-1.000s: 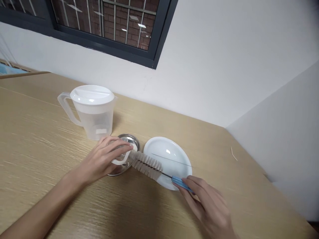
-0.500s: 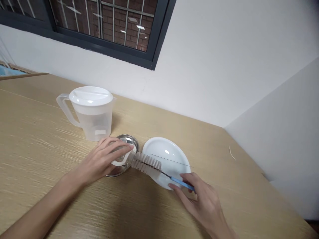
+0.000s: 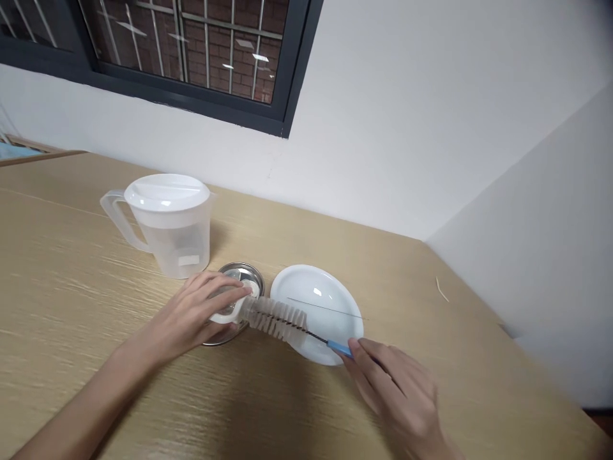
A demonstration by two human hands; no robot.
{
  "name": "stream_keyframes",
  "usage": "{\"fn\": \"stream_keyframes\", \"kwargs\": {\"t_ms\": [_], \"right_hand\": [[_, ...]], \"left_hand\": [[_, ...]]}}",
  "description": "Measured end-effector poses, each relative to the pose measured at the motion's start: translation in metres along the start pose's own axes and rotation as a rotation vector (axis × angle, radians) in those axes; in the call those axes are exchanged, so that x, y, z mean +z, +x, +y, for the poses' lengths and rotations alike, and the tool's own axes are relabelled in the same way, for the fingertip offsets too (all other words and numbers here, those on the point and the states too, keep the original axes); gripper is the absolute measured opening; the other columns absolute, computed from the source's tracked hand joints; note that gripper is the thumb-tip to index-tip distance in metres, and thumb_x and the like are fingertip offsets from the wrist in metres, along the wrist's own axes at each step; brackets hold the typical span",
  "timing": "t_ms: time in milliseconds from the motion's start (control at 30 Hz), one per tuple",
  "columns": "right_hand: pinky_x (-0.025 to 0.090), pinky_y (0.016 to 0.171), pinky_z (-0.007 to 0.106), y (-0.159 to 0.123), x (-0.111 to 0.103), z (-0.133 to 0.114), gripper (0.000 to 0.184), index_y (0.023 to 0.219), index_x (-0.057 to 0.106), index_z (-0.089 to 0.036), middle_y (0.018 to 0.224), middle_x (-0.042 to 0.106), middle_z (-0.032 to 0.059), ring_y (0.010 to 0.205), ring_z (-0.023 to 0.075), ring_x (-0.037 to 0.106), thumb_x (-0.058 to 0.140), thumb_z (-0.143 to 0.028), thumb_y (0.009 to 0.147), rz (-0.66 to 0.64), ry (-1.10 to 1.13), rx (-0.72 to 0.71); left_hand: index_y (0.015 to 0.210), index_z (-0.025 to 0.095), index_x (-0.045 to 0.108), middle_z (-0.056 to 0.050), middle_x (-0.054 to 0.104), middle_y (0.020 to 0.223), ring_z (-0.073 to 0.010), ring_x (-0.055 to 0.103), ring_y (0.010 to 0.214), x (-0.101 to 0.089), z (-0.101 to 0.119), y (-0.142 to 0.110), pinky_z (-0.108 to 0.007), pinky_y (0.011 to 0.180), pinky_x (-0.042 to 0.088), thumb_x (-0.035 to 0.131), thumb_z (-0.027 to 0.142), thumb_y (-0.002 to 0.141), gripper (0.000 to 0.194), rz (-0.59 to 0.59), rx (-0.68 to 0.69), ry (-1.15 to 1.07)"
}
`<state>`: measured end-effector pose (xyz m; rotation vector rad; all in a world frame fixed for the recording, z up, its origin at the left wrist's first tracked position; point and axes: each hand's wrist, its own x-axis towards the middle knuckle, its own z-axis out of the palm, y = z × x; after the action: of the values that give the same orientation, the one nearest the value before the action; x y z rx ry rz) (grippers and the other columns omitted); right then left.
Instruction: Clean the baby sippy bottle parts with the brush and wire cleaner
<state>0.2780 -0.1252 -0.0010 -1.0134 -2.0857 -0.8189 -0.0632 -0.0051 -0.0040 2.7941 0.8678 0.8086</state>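
My left hand [image 3: 198, 308] is closed around a small clear container with a white rim [image 3: 230, 315], held tilted above a round metal dish [image 3: 249, 268]. Its fingers hide most of the container. In my right hand [image 3: 400, 390] is the blue handle of a bottle brush [image 3: 278, 319], pinched between thumb and fingers. The brush's pale bristles point left, and their tip meets the container's rim; how far it reaches inside I cannot tell. Behind the brush sits a white oval dish [image 3: 306, 275], with a thin wire [image 3: 330, 309] lying across it.
A lidded, translucent pitcher [image 3: 175, 230] stands behind my left hand, its handle turned left. Farther right on the wooden table [image 3: 407, 281] lies a thin pale strip [image 3: 442, 289]. A white wall [image 3: 373, 140] and a dark-framed window [image 3: 186, 83] rise behind the table.
My right hand has shifted its hold, and its fingers now wrap more of the blue handle. The brush's bristles sit slightly farther left. The whole view has shifted a little.
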Motion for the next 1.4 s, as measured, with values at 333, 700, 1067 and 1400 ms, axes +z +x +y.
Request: {"fn": "stream_keyframes", "kwargs": {"t_ms": [333,700,1067,1400], "right_hand": [[0.054,0.059,0.026,0.001,-0.006,-0.001,0.021,0.093,0.067,-0.017,0.075,0.072,0.004,0.061,0.0135,0.067,0.073,0.0,0.081,0.024,-0.013,0.03],[0.053,0.057,0.026,0.007,-0.005,-0.003,0.016,0.094,0.067,-0.014,0.074,0.071,0.0068,0.061,0.0144,0.067,0.07,-0.001,0.084,0.011,0.03,0.021],[0.053,0.059,0.026,0.002,-0.003,-0.003,0.02,0.096,0.066,-0.015,0.076,0.071,0.0063,0.063,0.0147,0.067,0.072,-0.001,0.083,0.016,-0.004,0.044],[0.053,0.059,0.026,0.004,-0.004,-0.003,0.02,0.094,0.065,-0.015,0.075,0.07,0.0061,0.063,0.0145,0.066,0.072,0.0,0.082,0.038,0.02,0.062]], "left_hand": [[0.142,0.027,0.05,-0.009,0.059,0.134,-0.0255,0.052,0.123,0.003,0.004,0.0,-0.042,0.104,0.045,0.065,0.029,0.094,0.05,0.003,0.004,-0.079],[0.14,0.024,0.051,-0.01,0.062,0.131,-0.0258,0.053,0.123,0.0,0.006,0.001,-0.044,0.104,0.046,0.062,0.028,0.095,0.046,0.006,-0.033,-0.111],[0.142,0.027,0.052,-0.01,0.061,0.136,-0.0266,0.053,0.126,-0.002,0.006,0.0,-0.045,0.108,0.043,0.063,0.024,0.094,0.049,0.013,0.028,-0.066],[0.142,0.027,0.051,-0.009,0.064,0.13,-0.0254,0.056,0.12,0.0,0.002,0.0,-0.042,0.103,0.046,0.069,0.029,0.091,0.054,0.022,0.019,-0.082]]}}
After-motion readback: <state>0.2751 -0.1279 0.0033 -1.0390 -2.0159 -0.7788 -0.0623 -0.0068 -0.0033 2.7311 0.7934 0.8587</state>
